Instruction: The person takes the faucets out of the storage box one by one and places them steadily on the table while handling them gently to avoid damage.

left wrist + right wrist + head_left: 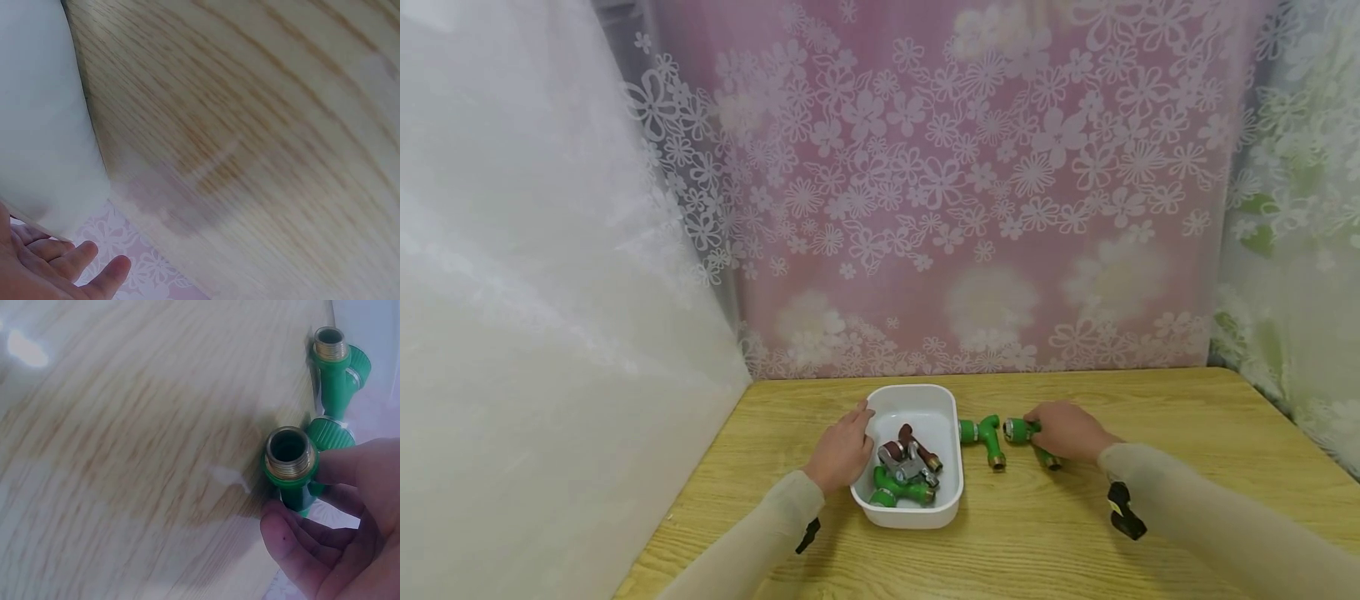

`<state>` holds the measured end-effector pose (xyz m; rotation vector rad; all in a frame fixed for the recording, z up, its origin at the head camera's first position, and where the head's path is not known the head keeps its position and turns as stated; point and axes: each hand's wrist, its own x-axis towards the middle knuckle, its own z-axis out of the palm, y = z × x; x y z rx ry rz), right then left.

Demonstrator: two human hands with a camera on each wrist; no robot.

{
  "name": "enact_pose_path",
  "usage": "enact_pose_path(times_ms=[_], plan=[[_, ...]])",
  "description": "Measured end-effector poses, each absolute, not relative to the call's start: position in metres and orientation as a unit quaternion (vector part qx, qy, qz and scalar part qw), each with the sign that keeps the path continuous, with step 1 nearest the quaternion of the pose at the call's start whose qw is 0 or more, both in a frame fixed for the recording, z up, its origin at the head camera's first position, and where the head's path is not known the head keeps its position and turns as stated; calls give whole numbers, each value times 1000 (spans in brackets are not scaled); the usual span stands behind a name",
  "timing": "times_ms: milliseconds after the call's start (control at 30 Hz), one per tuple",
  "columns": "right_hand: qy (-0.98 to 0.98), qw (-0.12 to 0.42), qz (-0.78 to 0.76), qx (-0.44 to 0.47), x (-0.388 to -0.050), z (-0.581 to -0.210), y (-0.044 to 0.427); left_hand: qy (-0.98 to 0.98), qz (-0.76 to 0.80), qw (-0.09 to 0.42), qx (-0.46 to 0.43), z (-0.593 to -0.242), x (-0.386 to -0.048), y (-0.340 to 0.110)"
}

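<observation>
My left hand lies at the left rim of a white plastic basin, fingers straight along the edge. In the left wrist view its fingers extend past the basin's rim. On the right, my right hand grips a green pipe fitting between thumb and fingers. The right wrist view shows that fitting's brass threaded mouth; part of its body is hidden by the hand. A similar green branched fitting rests on the table between the basin and my right hand.
Inside the basin are another green fitting, a dark red fitting and grey metal fittings. The wooden table meets a pink flowered curtain behind. A white sheet hangs at the left.
</observation>
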<state>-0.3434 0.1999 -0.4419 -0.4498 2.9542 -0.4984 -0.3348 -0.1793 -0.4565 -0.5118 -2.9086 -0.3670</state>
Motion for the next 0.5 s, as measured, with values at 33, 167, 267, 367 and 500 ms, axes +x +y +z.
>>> enact_pose_path(times_ms=[33,167,267,367,500], plan=[[974,57,-164,-148,-344,-443,199,-974,-123,83,-171,-457,-335,-179],[972,57,-170,-149,-347,-446,196,-974,-127,78,-169,-457,-335,-179],[971,54,-176,-152,-348,-447,195,-975,-129,74,-166,-457,-335,-179],[970,52,-179,-154,-349,-448,195,-975,-129,73,-166,-457,-336,-179],[970,54,-181,-151,-351,-450,194,-975,-125,75,-169,-458,-337,-180]])
